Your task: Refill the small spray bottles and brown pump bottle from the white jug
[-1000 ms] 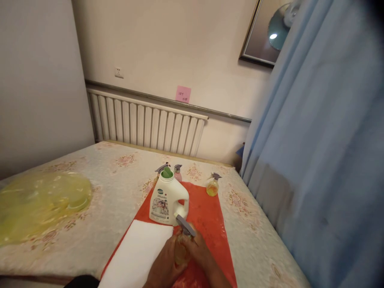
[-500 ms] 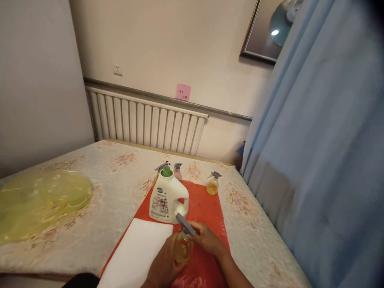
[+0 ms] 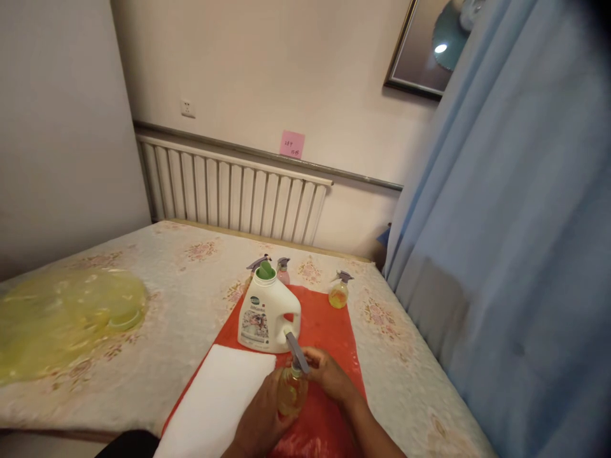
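Note:
A small spray bottle (image 3: pixel 292 389) of yellow liquid with a grey trigger head stands low in the view, over a red sheet (image 3: pixel 329 331). My left hand (image 3: pixel 260 416) wraps around the bottle's body from the left. My right hand (image 3: pixel 327 375) grips the neck just under the grey trigger head. Just behind them stands a white detergent jug (image 3: pixel 267 315) with a green cap. A white folded cloth (image 3: pixel 217 401) lies to the left of my hands on the red sheet.
Three more small spray bottles stand behind: one yellow (image 3: pixel 339 292), one pink (image 3: pixel 283 270), one mostly hidden by the jug. A yellow plastic bag (image 3: pixel 62 315) lies at the left on the floral bed cover. A blue curtain (image 3: pixel 515 242) hangs at the right; a radiator (image 3: pixel 229 194) lines the wall.
My right hand has shifted from the bottle's body up to its neck, and the trigger head has turned from pointing right to pointing more toward me. The bottle stands a little more upright.

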Available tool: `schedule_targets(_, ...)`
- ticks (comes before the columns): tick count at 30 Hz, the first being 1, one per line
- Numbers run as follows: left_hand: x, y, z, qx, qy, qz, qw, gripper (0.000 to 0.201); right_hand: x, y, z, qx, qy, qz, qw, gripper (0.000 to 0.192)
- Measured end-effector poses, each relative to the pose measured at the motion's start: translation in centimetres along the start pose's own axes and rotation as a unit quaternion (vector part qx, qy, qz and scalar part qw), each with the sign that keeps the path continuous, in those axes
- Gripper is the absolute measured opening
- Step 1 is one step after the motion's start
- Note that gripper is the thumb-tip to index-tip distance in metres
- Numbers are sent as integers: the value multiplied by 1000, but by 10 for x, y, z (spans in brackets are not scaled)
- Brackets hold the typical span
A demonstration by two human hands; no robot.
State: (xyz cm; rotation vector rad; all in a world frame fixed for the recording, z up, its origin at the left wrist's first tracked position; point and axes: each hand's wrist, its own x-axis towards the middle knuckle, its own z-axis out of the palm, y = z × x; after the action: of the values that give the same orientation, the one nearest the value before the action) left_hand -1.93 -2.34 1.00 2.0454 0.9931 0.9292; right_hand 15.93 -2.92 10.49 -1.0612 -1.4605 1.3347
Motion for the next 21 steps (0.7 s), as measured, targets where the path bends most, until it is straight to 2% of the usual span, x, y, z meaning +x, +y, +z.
schedule_targets(4,-1,-8,3,1,-1,2,1000,63,1,-6,-1,-21,11,1,1000,34)
schedule_targets(8,-2,-15,5,6,-1,3,1000,68,0,-10,-3,-28,-8,2,1000,34)
schedule_targets(21,0,-9,4,7,-1,20,1000,63,-5,-3,-2,-3,-5,-12,1000,29)
